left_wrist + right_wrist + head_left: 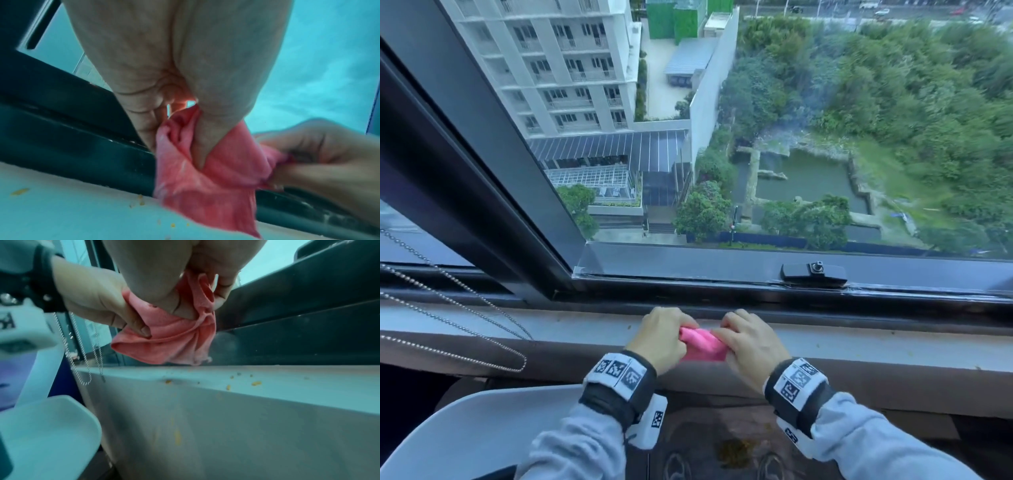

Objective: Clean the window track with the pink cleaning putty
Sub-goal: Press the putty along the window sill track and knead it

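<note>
A bead chain [453,301] is being left draped on the sill [859,337]; the pink putty [702,346] is being pinched above it, just before the window track [825,305], between the left hand [662,337] and right hand [751,344], fingers curled

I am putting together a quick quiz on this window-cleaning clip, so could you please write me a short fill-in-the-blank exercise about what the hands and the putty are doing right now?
1. The pink putty is held by ____ hands at once.
2. The left hand and the right hand hold it above the pale ____.
3. Small ____ crumbs lie on the sill.
4. A beaded ____ hangs to the left of the hands.

Missing words: both; sill; yellow; chain
</note>
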